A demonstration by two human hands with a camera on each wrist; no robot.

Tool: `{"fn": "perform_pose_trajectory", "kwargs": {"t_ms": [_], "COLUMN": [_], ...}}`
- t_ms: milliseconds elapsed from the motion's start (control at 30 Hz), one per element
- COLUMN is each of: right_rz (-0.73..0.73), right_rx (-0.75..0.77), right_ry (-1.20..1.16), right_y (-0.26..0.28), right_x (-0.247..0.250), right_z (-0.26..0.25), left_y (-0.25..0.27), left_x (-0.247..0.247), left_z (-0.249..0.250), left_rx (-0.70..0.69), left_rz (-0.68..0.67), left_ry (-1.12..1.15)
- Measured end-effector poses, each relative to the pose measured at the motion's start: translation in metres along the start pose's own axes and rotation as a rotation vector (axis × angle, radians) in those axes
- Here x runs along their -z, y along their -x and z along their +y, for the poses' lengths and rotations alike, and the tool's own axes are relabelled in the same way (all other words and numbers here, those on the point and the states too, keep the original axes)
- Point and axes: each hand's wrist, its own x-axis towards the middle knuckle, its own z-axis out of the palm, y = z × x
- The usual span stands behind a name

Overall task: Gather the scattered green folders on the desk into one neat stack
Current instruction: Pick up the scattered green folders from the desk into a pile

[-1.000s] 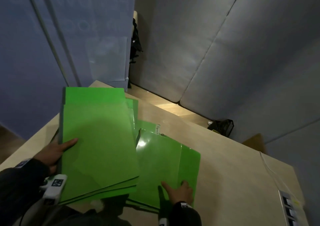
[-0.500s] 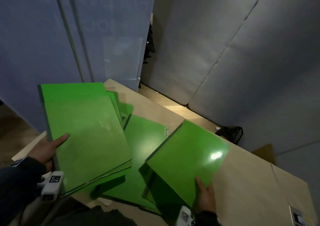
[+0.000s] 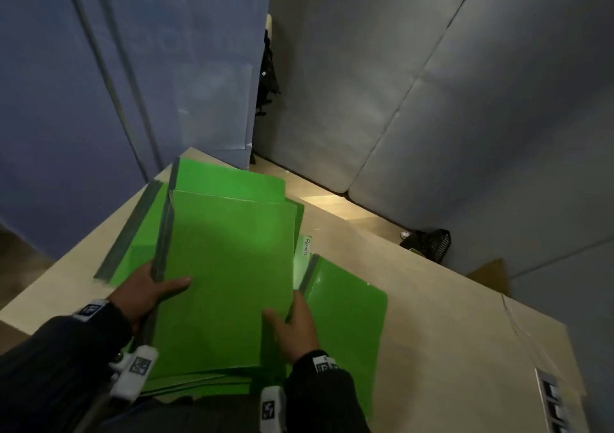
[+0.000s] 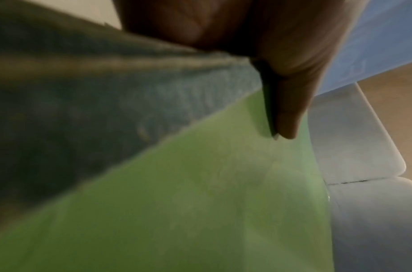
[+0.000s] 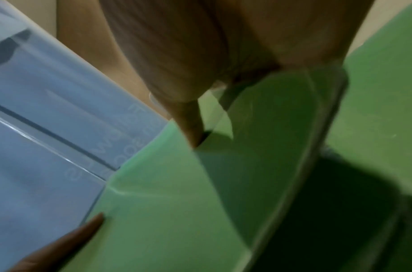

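Green folder stack [image 3: 229, 266] clamped between left hand [image 3: 146, 294] and right hand [image 3: 294, 329], thumbs on top. Slick covers could slide apart. One folder [image 3: 349, 326] lies right of the fingers [image 3: 179, 283].

Light wood surface [image 3: 432, 316] occupies a dim corner. Blue wall panels [image 3: 66, 100] stand left; grey padded panels [image 3: 465, 100] stand right. A black basket [image 3: 428, 243] sits behind the surface's far edge.
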Motion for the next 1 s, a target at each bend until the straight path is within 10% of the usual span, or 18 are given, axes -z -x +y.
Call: {"fn": "perform_pose_trajectory", "kwargs": {"t_ms": [167, 333, 1000], "right_rz": [0.434, 0.505, 0.267], "right_rx": [-0.432, -0.793, -0.118], "right_ry": [0.245, 0.24, -0.626], "right_y": [-0.01, -0.005, 0.034], "right_x": [0.073, 0.104, 0.132], "right_z": [0.08, 0.139, 0.084], "left_y": [0.002, -0.002, -0.011], "left_x": [0.016, 0.034, 0.01], "left_z": [-0.003, -0.012, -0.027], "left_rx": [0.017, 0.014, 0.035], "left_rz": [0.062, 0.164, 0.137], "left_ry": [0.082, 0.118, 0.035]}}
